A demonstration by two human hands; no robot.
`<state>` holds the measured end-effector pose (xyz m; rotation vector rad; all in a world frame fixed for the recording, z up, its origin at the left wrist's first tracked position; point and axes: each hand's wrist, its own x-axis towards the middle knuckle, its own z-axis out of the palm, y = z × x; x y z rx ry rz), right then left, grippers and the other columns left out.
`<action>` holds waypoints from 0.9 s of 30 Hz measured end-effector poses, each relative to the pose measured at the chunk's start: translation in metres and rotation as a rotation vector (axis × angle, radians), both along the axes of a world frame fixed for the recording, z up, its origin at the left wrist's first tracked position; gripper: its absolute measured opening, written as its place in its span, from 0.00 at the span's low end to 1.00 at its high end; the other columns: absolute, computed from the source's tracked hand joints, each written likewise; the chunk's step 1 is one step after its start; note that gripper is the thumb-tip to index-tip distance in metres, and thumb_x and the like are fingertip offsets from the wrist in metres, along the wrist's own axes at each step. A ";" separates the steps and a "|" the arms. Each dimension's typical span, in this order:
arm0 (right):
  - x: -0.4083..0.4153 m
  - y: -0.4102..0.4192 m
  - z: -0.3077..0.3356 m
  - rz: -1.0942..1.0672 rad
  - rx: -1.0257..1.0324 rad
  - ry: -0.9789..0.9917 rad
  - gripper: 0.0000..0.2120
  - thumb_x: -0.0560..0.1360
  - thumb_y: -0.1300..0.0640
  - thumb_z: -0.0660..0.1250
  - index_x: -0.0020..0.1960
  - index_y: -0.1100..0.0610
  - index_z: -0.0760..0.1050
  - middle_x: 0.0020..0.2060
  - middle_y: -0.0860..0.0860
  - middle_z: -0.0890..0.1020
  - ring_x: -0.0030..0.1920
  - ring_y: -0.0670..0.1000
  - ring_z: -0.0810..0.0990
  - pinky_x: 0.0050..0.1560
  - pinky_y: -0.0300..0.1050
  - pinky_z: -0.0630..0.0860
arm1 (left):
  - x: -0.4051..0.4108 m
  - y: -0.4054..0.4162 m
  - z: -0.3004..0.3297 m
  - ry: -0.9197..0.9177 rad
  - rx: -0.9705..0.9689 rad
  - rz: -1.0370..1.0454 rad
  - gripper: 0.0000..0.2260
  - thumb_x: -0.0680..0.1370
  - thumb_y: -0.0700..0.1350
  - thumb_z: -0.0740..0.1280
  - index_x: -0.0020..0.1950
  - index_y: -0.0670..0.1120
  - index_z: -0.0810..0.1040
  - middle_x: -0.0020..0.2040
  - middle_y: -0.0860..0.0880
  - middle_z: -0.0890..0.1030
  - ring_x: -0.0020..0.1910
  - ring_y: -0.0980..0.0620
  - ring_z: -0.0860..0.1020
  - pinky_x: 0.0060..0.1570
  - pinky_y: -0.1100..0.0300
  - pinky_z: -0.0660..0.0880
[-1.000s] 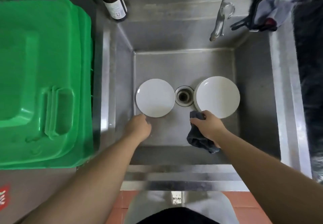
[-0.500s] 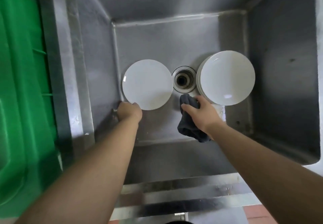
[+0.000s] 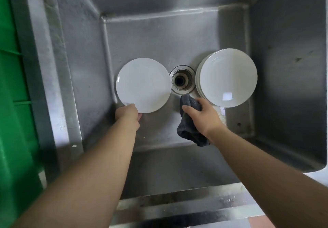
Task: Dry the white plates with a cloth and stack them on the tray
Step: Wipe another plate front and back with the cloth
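My left hand (image 3: 126,115) grips the near rim of a plain white plate (image 3: 143,85) in the sink (image 3: 159,37); my right hand (image 3: 204,116) clutches a dark cloth (image 3: 188,131) beside a plate stack (image 3: 228,77).

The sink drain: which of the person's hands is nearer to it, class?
The right. The right hand, gripping the dark cloth, sits just below the drain. The left hand is further off, at the near edge of the single plate.
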<state>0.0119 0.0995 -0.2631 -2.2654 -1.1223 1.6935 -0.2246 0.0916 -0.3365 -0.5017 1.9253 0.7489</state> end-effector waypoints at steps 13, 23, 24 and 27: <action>0.004 -0.003 0.048 -0.073 -0.028 0.011 0.11 0.76 0.42 0.73 0.55 0.43 0.78 0.49 0.44 0.84 0.50 0.48 0.82 0.51 0.48 0.77 | 0.001 0.003 0.053 -0.073 0.299 0.028 0.18 0.81 0.34 0.65 0.67 0.51 0.78 0.65 0.49 0.83 0.59 0.44 0.83 0.43 0.49 0.86; 0.019 -0.018 0.163 -0.598 -0.249 0.420 0.17 0.77 0.47 0.76 0.61 0.57 0.83 0.52 0.60 0.88 0.47 0.58 0.89 0.43 0.50 0.85 | 0.000 -0.021 0.171 -0.111 0.373 -0.121 0.20 0.83 0.31 0.60 0.71 0.49 0.72 0.70 0.42 0.77 0.64 0.38 0.80 0.35 0.53 0.85; 0.021 -0.020 0.175 -0.636 -0.273 0.454 0.20 0.77 0.46 0.75 0.61 0.58 0.83 0.52 0.60 0.88 0.46 0.58 0.89 0.40 0.49 0.85 | 0.000 -0.024 0.185 -0.120 0.387 -0.127 0.20 0.83 0.31 0.60 0.70 0.48 0.71 0.71 0.41 0.77 0.63 0.37 0.81 0.34 0.53 0.85; 0.026 -0.026 0.208 -0.717 -0.306 0.584 0.22 0.79 0.43 0.71 0.60 0.61 0.83 0.50 0.59 0.87 0.41 0.57 0.88 0.40 0.50 0.84 | 0.000 -0.033 0.225 -0.121 0.423 -0.170 0.23 0.82 0.31 0.61 0.73 0.50 0.68 0.72 0.42 0.74 0.60 0.35 0.82 0.35 0.49 0.85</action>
